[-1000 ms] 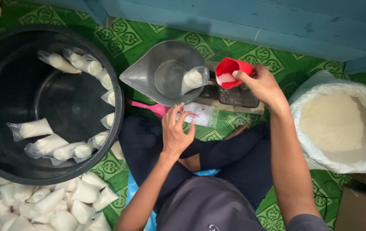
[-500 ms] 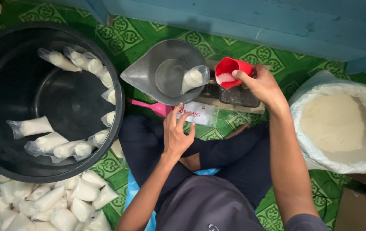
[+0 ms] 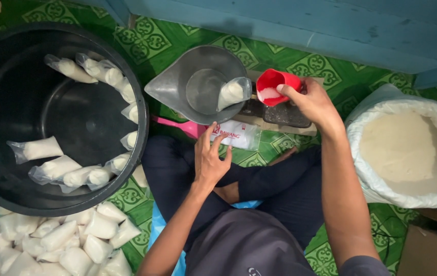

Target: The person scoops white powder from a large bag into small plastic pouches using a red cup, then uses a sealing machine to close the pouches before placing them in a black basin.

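A green patterned floor mat (image 3: 326, 66) runs up to a blue painted wall (image 3: 305, 25), and a person sits cross-legged on it. The right hand (image 3: 313, 102) is closed around a small red cup (image 3: 274, 87), thumb and fingers pinching its rim, holding it tilted just beside a clear bag (image 3: 233, 93) partly filled with white grain. That bag stands inside the grey metal scale pan (image 3: 198, 84), leaning on its right edge, to the left of the cup and almost touching it. The left hand (image 3: 211, 161) is loose and holds nothing, fingers spread, its fingertips touching a flat stack of clear plastic bags (image 3: 239, 135) lying on the mat below the pan. A big black tub (image 3: 55, 117) on the left holds several filled bags, more filled bags (image 3: 60, 240) lie heaped beside it, and an open white sack of grain (image 3: 407, 148) sits on the right, near the right forearm.
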